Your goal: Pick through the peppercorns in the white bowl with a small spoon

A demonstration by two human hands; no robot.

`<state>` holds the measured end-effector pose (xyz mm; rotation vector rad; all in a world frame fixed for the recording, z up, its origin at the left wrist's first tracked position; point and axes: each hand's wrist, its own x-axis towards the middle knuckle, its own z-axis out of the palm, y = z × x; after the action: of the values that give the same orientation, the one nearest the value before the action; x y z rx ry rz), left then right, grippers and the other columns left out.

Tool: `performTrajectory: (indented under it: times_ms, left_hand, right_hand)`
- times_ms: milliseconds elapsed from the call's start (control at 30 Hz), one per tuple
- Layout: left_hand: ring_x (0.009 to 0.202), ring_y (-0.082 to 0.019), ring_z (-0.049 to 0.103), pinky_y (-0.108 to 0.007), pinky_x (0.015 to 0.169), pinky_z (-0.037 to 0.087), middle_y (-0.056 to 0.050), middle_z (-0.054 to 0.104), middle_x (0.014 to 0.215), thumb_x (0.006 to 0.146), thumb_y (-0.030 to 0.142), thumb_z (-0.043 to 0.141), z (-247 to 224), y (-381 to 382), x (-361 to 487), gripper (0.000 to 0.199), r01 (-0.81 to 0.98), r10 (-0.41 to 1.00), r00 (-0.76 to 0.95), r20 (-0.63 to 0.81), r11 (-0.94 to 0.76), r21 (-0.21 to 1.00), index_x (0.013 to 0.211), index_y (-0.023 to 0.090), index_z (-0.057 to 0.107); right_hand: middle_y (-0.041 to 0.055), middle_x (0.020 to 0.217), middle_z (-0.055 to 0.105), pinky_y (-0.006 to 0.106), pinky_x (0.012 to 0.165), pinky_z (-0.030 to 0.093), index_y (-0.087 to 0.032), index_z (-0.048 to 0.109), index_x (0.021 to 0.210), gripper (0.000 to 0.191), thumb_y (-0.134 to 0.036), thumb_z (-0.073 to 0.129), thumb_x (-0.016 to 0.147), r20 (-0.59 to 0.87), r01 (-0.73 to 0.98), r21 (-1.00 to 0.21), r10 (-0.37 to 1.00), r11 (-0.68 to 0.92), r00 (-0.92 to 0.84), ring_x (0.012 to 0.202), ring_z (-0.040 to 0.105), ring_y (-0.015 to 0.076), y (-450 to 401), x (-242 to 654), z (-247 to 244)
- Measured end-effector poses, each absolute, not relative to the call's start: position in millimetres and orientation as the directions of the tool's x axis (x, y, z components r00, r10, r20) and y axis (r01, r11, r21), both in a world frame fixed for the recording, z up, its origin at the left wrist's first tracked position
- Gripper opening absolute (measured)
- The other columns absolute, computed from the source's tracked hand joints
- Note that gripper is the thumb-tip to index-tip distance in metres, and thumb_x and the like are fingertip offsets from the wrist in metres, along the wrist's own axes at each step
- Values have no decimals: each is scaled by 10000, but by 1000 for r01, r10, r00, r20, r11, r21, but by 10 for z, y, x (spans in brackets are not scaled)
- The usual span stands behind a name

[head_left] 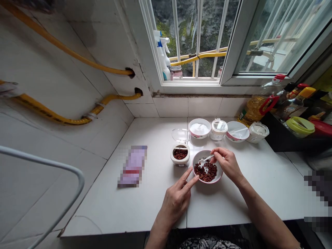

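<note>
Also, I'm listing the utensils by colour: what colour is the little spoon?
White; the spoon shows best in the head view.

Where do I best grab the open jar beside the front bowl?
Probably grip the open jar around its sides, coming from the left: the front bowl sits close on its right, and the raised lid looks too thin to pull on.

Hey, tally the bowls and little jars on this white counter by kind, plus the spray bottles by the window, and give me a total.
Bowls: 3 (front bowl, back left bowl, back right bowl)
Jars: 3 (front jar, middle jar, right jar)
Spray bottles: 2
Total: 8
</note>
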<state>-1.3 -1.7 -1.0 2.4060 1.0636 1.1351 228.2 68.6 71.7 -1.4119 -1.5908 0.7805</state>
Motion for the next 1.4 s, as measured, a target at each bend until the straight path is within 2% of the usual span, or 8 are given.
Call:
performTrajectory:
  times_ms: [233,300,500,700,900,1067,1200,1400]
  left_hand:
    - [1304,-205,625,-274,976,582,-175,480,1558,919,-52,417,-9,-14,-20,625,502,705,427,566,-705,501,1476,218,509]
    - [1303,-204,626,-270,974,583,-175,482,1557,918,-53,418,-8,-13,-22,625,501,706,427,565,-705,502,1474,217,512]
    - [1279,-204,644,-263,950,594,-171,475,1564,920,-48,420,-26,-15,-24,630,503,714,423,558,-697,510,1479,229,509]
    - [1346,-220,591,-296,1005,577,-154,467,1573,915,-53,415,-24,-6,-18,651,512,704,426,568,-705,491,1496,230,492]
    - [1322,-224,612,-310,996,587,-139,448,1589,921,-40,415,-14,-17,-11,664,537,716,427,553,-692,482,1519,245,467]
    - [1244,-210,668,-293,943,611,-140,445,1591,926,-27,418,-27,-20,-19,668,544,726,431,536,-683,488,1531,254,458]
    - [1281,-208,643,-309,993,589,-139,446,1590,926,-30,420,-23,-12,-19,657,526,716,434,547,-694,491,1521,245,467]
    - [1345,-219,591,-312,1009,581,-154,471,1570,922,-41,417,-18,-1,-11,631,510,703,425,570,-706,491,1489,224,495]
  right_hand:
    - [14,558,723,456,957,458,-243,653,741,213,-322,494,857,244,527,-826,970,200,13,779,706,262,698,2274,708]
    - [13,559,719,452,940,470,-239,658,747,212,-330,499,854,225,501,-845,974,187,16,743,702,253,694,2270,714]
    - [7,565,705,343,673,543,-211,663,781,216,-409,583,818,48,212,-976,999,43,20,573,668,198,705,2289,721]
    - [31,663,762,327,676,588,-197,695,883,275,-467,661,848,85,47,-996,995,82,61,624,711,191,712,2179,768]
    - [68,915,824,376,818,612,-225,726,1074,221,-344,558,993,371,199,-905,926,377,-68,832,787,217,656,1883,708]
    - [41,985,828,450,984,535,-254,726,1137,340,-109,465,975,663,437,-544,686,716,-300,837,773,188,668,1819,663]
    - [22,936,830,427,989,526,-248,707,1132,289,-101,512,979,709,465,-520,666,716,-232,817,767,189,661,1956,757]
    - [-22,656,763,440,945,524,-252,685,925,157,-178,548,949,616,623,-577,782,528,-93,701,711,225,701,2322,705]
